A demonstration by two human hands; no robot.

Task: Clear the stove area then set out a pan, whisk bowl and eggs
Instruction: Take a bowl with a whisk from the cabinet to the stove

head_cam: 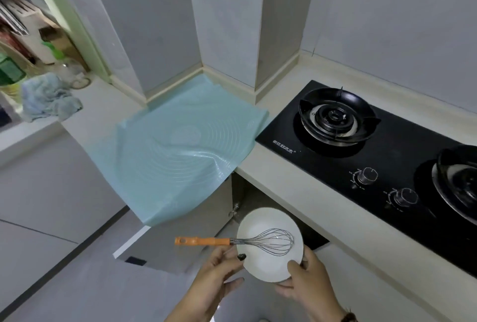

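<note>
A white bowl (268,247) with a wire whisk (240,241) laid across it, orange handle jutting left, is held in both hands in front of the open cabinet (165,244), below and left of the black 2-burner stove (374,156). The left hand (216,272) curls its thumb over the bowl's left rim with fingers underneath, while the right hand (304,280) pinches the near right rim, thumb on top. Left of the stove, a rumpled blue mat (175,151) overhangs the pale counter (260,167).
</note>
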